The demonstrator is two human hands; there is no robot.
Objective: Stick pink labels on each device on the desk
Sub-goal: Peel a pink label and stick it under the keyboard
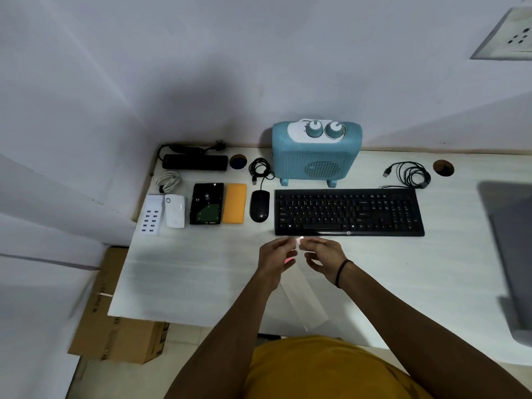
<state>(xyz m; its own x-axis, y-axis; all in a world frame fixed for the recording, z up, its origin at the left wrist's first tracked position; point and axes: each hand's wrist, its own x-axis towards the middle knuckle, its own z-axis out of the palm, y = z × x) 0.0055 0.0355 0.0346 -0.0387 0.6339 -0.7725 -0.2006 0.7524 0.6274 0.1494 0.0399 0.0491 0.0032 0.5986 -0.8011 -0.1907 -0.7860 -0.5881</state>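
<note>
My left hand and my right hand meet just in front of the black keyboard. Between their fingertips is the top of a long pale label strip, which hangs down towards me over the desk edge. A small pink label shows beside my left fingers. My right thumb and finger pinch a tiny pale piece at the strip's top. Along the desk lie a black mouse, an orange case, a bare hard drive, a white box, a white USB charger, a black power strip and a blue heater.
Coiled cables lie by the heater, at the back right and far left. The white desk has two cable holes. A grey shape sits at the right edge. A cardboard box stands on the floor left.
</note>
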